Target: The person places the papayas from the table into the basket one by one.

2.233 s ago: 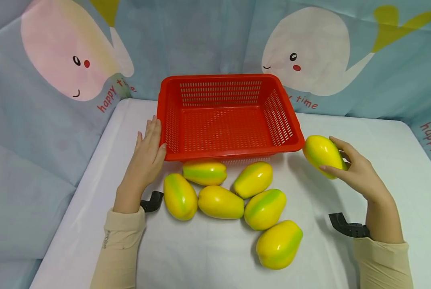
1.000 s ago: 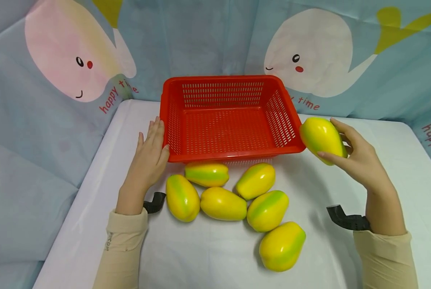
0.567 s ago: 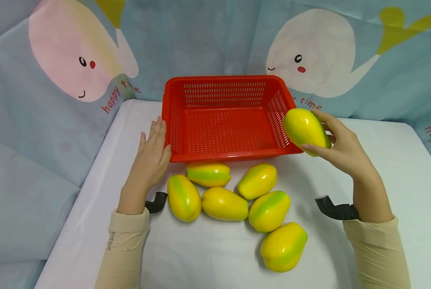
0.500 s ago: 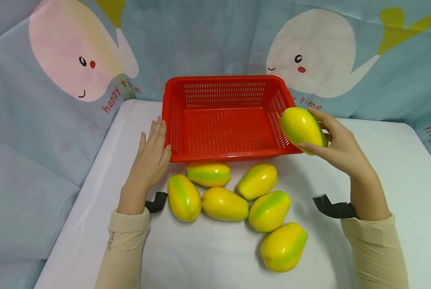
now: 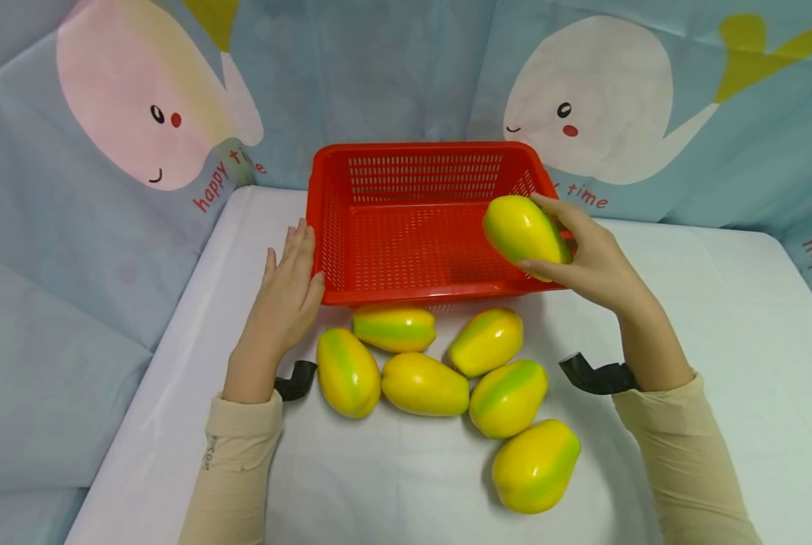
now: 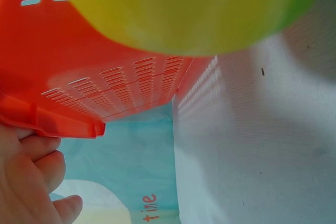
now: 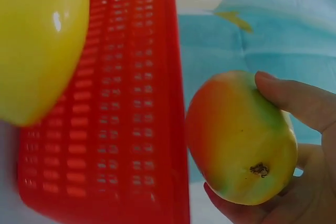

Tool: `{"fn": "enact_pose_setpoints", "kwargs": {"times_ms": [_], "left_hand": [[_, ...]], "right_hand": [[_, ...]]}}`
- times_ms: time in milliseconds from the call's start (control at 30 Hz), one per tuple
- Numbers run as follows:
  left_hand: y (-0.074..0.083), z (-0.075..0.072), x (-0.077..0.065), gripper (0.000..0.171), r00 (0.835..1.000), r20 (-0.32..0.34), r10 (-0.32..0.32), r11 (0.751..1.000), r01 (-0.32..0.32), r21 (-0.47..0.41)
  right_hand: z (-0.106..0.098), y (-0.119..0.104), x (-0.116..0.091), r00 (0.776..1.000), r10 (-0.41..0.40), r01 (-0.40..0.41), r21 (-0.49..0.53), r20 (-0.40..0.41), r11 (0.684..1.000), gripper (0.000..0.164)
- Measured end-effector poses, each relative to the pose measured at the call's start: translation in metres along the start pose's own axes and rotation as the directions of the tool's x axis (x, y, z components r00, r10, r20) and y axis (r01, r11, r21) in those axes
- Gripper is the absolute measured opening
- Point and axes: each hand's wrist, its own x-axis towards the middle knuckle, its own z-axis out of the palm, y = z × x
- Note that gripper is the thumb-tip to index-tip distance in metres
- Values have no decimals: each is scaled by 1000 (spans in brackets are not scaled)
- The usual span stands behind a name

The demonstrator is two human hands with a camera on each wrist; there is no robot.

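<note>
A: Doing what with the right hand (image 5: 592, 261)?
B: Gripping a yellow-green fruit (image 5: 521, 233) between thumb and fingers, holding it raised over the right end of a red basket (image 5: 406, 295).
A: And doing what with the left hand (image 5: 281, 299)?
B: Resting it against the basket's left side, with fingers straight.
A: Farther out, showing what?
B: Showing six more fruits (image 5: 425, 384) lying close together on a white table (image 5: 378, 484), just in front of the basket. Behind, showing a blue cloth (image 5: 392, 76) hanging, printed with two pale whales (image 5: 599, 91).
</note>
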Motion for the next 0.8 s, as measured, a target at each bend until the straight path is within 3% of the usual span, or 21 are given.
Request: {"fn": "enact_pose_setpoints", "kwargs": {"times_ms": [333,800], "left_hand": [[1,-1,0,61,1000,7,1,1000,-1,-6],[1,-2,0,61,1000,13,-2,1000,2,4]], "right_hand": [[29,0,21,996,-84,83,71,20,994,76],[56,-11,45,973,-162,166,-8,165,986,77]]}}
